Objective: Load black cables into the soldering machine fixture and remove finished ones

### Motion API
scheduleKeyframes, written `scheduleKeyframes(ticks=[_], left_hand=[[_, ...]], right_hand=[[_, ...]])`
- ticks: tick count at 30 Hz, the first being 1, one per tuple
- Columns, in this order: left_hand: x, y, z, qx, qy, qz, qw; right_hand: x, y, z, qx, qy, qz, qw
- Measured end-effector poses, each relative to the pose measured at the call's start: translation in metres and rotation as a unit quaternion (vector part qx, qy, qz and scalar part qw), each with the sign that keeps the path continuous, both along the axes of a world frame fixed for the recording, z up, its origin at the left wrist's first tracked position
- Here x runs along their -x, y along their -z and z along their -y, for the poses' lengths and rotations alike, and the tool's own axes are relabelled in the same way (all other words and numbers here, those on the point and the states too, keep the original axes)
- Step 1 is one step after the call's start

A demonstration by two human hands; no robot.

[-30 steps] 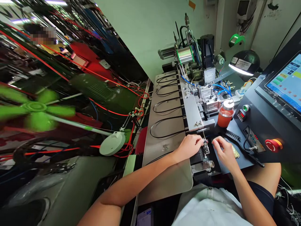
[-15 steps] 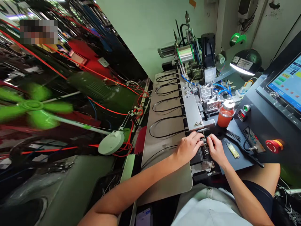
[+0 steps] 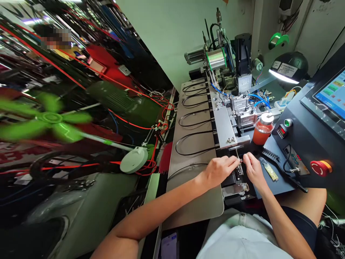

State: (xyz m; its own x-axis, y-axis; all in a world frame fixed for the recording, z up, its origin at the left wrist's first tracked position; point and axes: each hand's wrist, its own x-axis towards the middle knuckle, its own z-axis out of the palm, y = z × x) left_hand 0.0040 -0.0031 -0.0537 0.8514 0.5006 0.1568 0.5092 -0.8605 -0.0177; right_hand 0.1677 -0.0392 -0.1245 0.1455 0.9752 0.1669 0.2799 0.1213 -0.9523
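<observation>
My left hand (image 3: 221,170) reaches over the near end of the machine's rail, fingers bent and pinched together at the small metal fixture (image 3: 239,171). Facing it from the right, my right hand (image 3: 253,169) is closed, thumb against forefinger, its tips close to the left fingertips. Whatever lies between the fingers is too small and covered to make out. A black cable (image 3: 188,167) curves over the metal plate (image 3: 194,201) and disappears beneath my left hand. Farther along, several looped black cables (image 3: 176,144) lie with their ends at the rail.
A jar of red liquid (image 3: 262,132), a black brush (image 3: 283,172) and a small clear packet (image 3: 269,169) are right of my hands. Beyond stand a solder spool (image 3: 216,59), a lamp (image 3: 289,68) and a control panel with an emergency stop button (image 3: 320,167). A green fan (image 3: 52,118) spins at left.
The view has shifted slightly, so the scene sits a little further right. My left fingers are drawn closer together, and both hands stay at the fixture.
</observation>
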Motion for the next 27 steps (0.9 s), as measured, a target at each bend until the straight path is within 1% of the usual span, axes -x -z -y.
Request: scheduleKeyframes(ticks=[2, 4, 7, 9, 13, 18, 21, 24, 27], left_hand=[[0.007, -0.001, 0.003, 0.055, -0.065, 0.049, 0.995], [0.014, 0.0, 0.006, 0.102, -0.125, 0.094, 0.982], [0.021, 0.002, 0.01, 0.139, -0.166, 0.122, 0.969], [0.022, 0.003, 0.01, 0.148, -0.174, 0.127, 0.965], [0.02, 0.005, 0.01, 0.149, -0.174, 0.146, 0.962], [0.021, 0.009, 0.009, 0.141, -0.168, 0.168, 0.961], [0.021, 0.011, 0.009, 0.137, -0.165, 0.178, 0.96], [0.021, 0.011, 0.01, 0.133, -0.161, 0.187, 0.96], [0.022, 0.011, 0.009, 0.13, -0.158, 0.192, 0.96]], right_hand=[[-0.006, -0.004, 0.004, -0.027, 0.003, 0.056, 0.998], [-0.009, -0.009, 0.007, -0.066, -0.019, 0.116, 0.991], [-0.009, -0.012, 0.012, -0.11, -0.045, 0.18, 0.976], [-0.008, -0.012, 0.013, -0.119, -0.033, 0.196, 0.973], [-0.011, -0.011, 0.016, -0.123, 0.015, 0.197, 0.973], [-0.011, -0.013, 0.018, -0.128, -0.01, 0.211, 0.969], [-0.008, -0.013, 0.017, -0.129, 0.0, 0.205, 0.97], [-0.01, -0.016, 0.02, -0.13, 0.02, 0.221, 0.966], [-0.015, -0.022, 0.027, -0.141, 0.061, 0.216, 0.964]])
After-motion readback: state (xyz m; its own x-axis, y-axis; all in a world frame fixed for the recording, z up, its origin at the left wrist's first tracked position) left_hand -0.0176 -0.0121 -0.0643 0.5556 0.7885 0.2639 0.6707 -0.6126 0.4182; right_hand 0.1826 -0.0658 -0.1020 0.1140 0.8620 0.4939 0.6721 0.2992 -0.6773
